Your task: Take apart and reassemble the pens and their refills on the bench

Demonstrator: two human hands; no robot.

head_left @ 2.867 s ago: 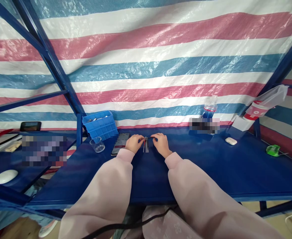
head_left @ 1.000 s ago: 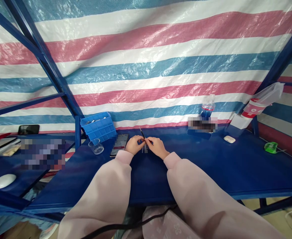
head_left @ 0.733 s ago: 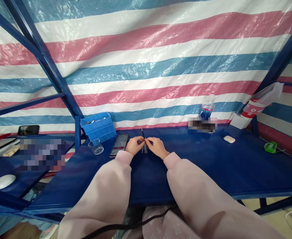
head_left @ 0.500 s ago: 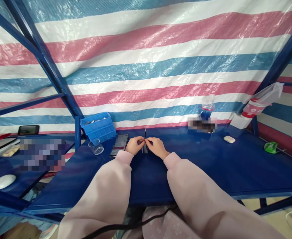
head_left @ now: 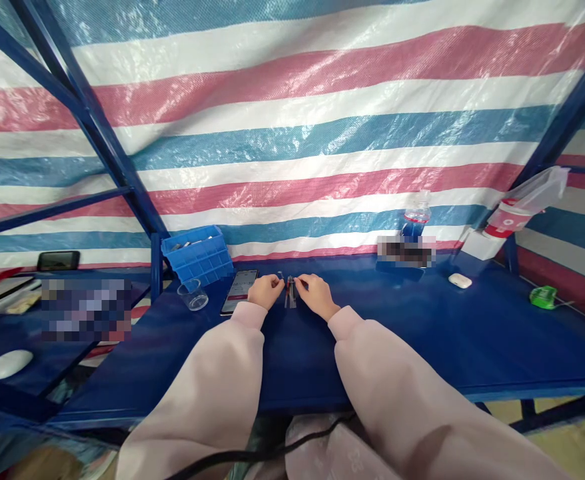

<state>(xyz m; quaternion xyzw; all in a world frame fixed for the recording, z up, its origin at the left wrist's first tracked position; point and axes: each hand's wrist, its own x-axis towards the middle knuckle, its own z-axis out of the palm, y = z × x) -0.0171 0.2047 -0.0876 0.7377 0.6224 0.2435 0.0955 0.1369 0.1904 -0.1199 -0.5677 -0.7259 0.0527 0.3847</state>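
My left hand [head_left: 266,291] is closed in a pinch above the blue table, with a small clear or shiny piece [head_left: 280,275] showing at its fingertips. What that piece is stays too small to tell. Across a narrow gap, my right hand [head_left: 314,295] has thumb and forefinger pressed together. Between the hands is a little group of slender pen-like parts [head_left: 292,301], dark and clear, with a touch of red. The right fingertips reach the top of this group; whether they grip one part cannot be made out. A phone [head_left: 240,291] lies beside my left hand.
Left of the phone are a clear plastic cup [head_left: 192,295] and a blue divided bin [head_left: 198,257]. To the right stand a bottle [head_left: 415,219], a white case [head_left: 460,281], a green item [head_left: 543,297] and a red cup [head_left: 506,220] on a white box. A blue frame post [head_left: 156,267] rises at left.
My hands, which met on an upright thin dark stick, have moved slightly apart. The stick no longer points up above the fingers; a small shiny piece now shows at the left fingertips.
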